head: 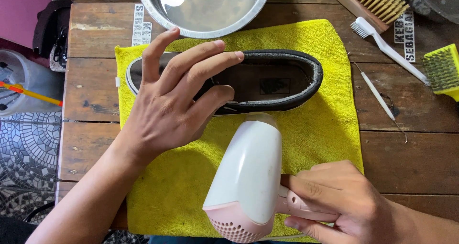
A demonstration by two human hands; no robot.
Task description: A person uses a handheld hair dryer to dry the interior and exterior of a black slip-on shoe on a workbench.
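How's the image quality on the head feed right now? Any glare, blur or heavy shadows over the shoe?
Head view: even daylight and sharp focus across the shoe, yellow towel and wooden table; a bright glare spot sits in the water of the metal bowl; the white hair dryer is bright but not blown out; the left hand casts only a soft shadow; slight wide-angle bending at the edges.

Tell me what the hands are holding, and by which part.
Right hand grips the hair dryer by its pink handle; left hand steadies the shoe at its front.

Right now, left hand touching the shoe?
Touching. Head view: the left hand lies across the black shoe, fingers resting on its front part.
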